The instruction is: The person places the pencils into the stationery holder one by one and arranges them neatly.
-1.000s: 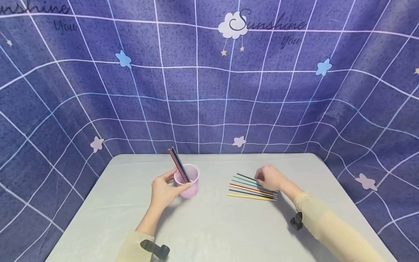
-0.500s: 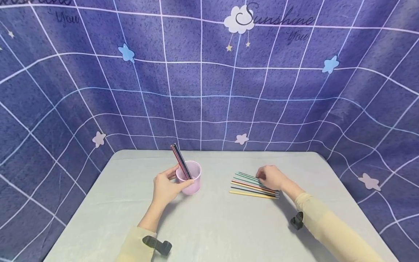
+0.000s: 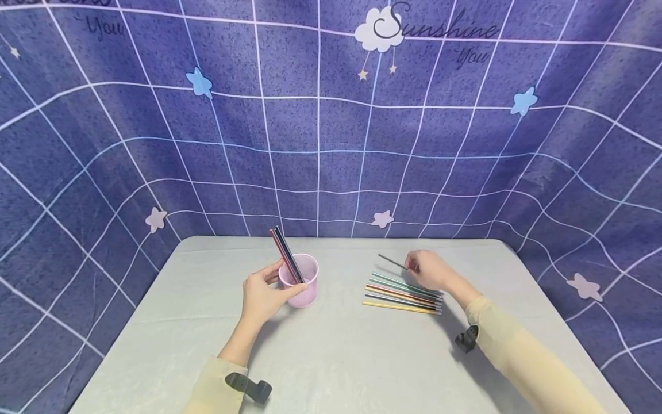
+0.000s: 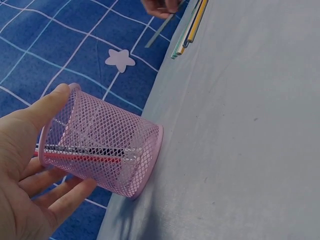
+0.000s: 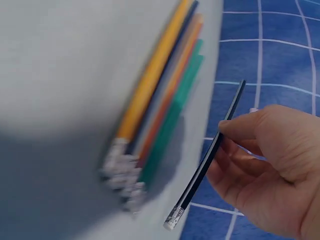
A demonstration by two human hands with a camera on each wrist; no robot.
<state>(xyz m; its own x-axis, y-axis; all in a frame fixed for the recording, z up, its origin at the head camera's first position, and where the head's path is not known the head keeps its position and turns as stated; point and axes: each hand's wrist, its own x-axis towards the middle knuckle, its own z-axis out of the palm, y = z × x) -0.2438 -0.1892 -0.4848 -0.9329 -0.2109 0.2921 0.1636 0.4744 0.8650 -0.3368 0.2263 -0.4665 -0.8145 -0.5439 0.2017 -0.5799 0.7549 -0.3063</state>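
My left hand (image 3: pixel 262 299) holds a pink mesh pencil cup (image 4: pixel 102 142) around its side, thumb near the rim. A few pencils (image 3: pixel 284 253), red and dark ones, lean inside the cup toward the left. A dark pencil (image 5: pixel 204 162) with a metal-banded eraser end is pinched between the thumb and fingers of my right hand (image 5: pixel 270 170). That hand is just above the table, behind a fanned row of pencils (image 3: pixel 403 296). The row has yellow, dark, red and green ones, their eraser ends toward the right.
A pale grey cloth covers the table (image 3: pixel 331 356). Behind and at both sides hangs a blue grid-patterned curtain (image 3: pixel 336 132) with stars. A black wrist strap (image 3: pixel 248 388) sits on the left sleeve, another strap (image 3: pixel 467 339) on the right.
My right hand has picked the dark pencil off the back of the row and lifted it slightly away. My left hand keeps its hold on the cup. The head view has shifted a little.
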